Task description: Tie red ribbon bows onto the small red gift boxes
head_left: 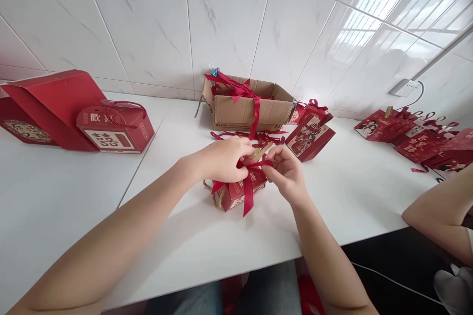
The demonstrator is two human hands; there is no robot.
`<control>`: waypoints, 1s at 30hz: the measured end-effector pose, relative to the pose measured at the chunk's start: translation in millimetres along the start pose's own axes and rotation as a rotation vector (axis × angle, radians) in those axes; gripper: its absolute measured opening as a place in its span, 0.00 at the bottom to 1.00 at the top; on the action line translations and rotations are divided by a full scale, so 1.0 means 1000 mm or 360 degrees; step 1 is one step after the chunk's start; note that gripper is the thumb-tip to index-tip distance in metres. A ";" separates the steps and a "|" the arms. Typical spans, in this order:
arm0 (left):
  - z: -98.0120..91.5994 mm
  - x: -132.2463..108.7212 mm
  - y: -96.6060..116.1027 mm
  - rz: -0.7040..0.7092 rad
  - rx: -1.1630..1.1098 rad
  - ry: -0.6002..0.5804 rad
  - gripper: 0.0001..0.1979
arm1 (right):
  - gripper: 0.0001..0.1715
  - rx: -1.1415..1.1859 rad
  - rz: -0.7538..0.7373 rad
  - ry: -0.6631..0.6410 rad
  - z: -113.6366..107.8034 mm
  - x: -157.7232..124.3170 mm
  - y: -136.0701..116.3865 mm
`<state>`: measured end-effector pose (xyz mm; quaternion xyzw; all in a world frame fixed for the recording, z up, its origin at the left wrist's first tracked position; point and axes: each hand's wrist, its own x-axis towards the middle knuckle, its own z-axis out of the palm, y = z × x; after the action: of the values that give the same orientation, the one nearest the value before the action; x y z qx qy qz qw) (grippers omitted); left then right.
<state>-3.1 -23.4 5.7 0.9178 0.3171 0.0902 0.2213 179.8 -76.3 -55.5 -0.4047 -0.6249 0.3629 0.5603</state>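
Note:
A small red gift box (235, 194) with a twisted gold cord handle (217, 196) lies on the white table in front of me. Across its top runs a red ribbon (249, 197), one tail hanging down the near side. My left hand (231, 160) is closed over the ribbon at the top of the box, fingers bent down onto it. From the right, my right hand (284, 170) pinches a loop of the same ribbon between thumb and fingers. A gold tag (263, 151) sticks up between the hands. The fingers partly cover the knot area.
Behind stands a cardboard box (251, 110) of red ribbons, with more ribbon before it. A finished-looking red box (310, 135) stands to its right. Larger red boxes (74, 108) sit left; several red gift boxes (414, 138) stand right, near another person's arm (439, 206).

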 end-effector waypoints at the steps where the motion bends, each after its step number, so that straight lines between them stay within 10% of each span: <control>1: 0.000 0.000 -0.001 0.0013 -0.0034 -0.0018 0.03 | 0.09 0.0078 0.0055 0.0011 0.000 0.001 0.000; 23: -0.006 0.000 -0.016 -0.0003 -0.0166 -0.0197 0.05 | 0.11 0.0108 0.0143 -0.0198 -0.014 0.013 0.012; 30: -0.051 -0.029 -0.017 -0.0380 -0.0011 0.0231 0.19 | 0.17 -0.0427 -0.0102 0.0299 -0.017 0.018 0.023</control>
<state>-50.1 -11.9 42.5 0.8638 0.4389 0.1306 0.2101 198.2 -50.8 -67.5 -0.4878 -0.6253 0.2187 0.5685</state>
